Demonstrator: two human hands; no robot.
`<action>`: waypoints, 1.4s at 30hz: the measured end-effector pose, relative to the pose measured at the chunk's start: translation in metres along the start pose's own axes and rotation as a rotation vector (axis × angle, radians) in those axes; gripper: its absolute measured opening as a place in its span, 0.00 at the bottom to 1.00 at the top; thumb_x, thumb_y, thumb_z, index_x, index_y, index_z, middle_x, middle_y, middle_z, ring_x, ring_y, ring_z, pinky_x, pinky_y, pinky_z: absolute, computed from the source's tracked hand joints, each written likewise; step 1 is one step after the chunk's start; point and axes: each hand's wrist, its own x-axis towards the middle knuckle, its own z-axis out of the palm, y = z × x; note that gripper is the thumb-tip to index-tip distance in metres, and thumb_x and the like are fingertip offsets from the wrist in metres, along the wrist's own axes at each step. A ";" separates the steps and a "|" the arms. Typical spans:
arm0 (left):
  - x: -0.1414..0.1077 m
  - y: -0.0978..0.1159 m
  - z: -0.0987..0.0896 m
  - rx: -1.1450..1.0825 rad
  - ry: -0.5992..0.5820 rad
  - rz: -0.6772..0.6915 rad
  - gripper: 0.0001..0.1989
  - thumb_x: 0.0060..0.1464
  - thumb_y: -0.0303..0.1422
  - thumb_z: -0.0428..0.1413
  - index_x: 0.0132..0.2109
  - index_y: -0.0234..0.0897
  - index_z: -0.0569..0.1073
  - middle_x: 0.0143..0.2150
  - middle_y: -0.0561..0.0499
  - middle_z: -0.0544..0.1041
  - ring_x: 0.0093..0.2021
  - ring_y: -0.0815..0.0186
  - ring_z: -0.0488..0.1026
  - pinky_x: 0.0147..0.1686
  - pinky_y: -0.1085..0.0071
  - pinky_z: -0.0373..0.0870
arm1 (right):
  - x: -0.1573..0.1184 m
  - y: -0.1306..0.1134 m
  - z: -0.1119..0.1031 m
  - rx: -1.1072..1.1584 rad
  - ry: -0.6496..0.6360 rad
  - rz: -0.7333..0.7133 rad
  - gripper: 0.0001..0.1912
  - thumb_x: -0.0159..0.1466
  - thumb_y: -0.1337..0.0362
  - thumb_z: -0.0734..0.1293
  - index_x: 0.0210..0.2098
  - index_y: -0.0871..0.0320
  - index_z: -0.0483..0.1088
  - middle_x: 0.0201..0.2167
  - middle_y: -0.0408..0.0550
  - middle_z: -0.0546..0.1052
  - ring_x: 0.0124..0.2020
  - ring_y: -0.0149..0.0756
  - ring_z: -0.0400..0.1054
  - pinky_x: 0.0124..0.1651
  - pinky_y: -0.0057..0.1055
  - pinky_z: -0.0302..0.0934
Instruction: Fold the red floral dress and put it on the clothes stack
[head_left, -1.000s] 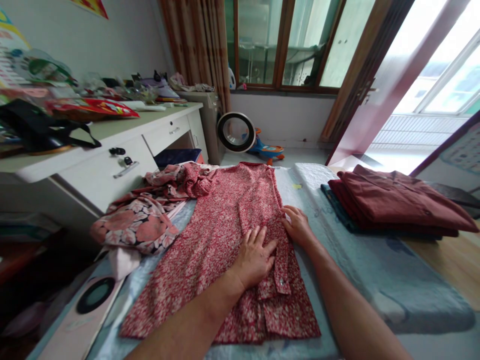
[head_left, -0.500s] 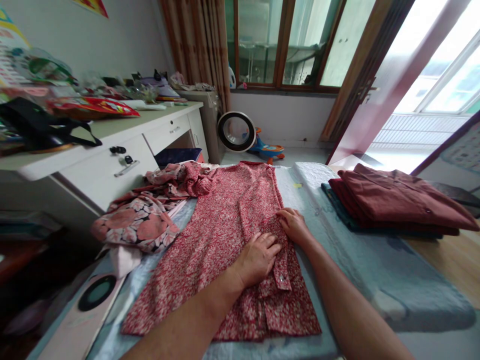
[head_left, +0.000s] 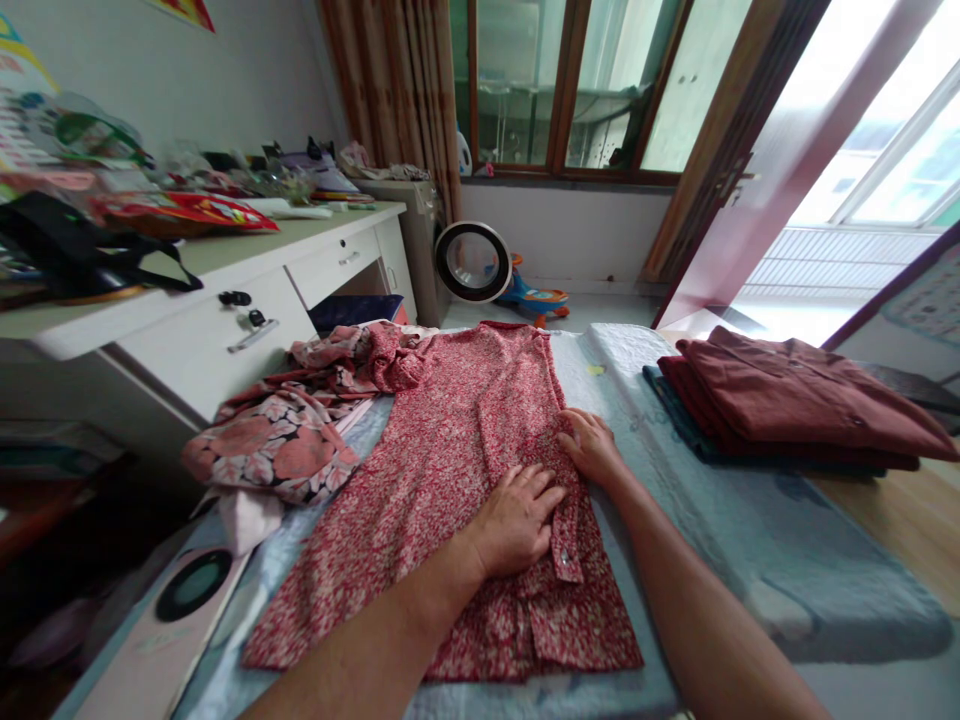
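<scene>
A red-and-white patterned shirt lies spread over the blue cloth, its collar at the far end and its hem toward me. My left hand rests flat on its lower middle, fingers apart and pointing right. At the shirt's right edge, my right hand lies on the fabric with its fingers stretched out. The folded-in sleeve runs down beneath both hands, and its buttoned cuff shows below them. The opposite sleeve is bunched at the upper left.
A crumpled floral garment lies left of the shirt, near a pale flat box. Folded clothes are stacked at the right on the light-blue cover. A cluttered white desk stands at the left; a round fan-like object is beyond.
My right hand has shifted slightly along the shirt's right edge, its fingers drawing up and right. My left hand has barely moved. The shirt keeps its place.
</scene>
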 end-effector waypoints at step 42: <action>-0.002 0.000 -0.003 0.033 -0.016 0.014 0.19 0.60 0.32 0.53 0.58 0.43 0.70 0.66 0.44 0.64 0.67 0.54 0.57 0.67 0.50 0.52 | -0.005 -0.004 -0.017 0.078 -0.144 -0.074 0.10 0.62 0.67 0.66 0.42 0.54 0.77 0.42 0.48 0.78 0.47 0.39 0.69 0.55 0.36 0.57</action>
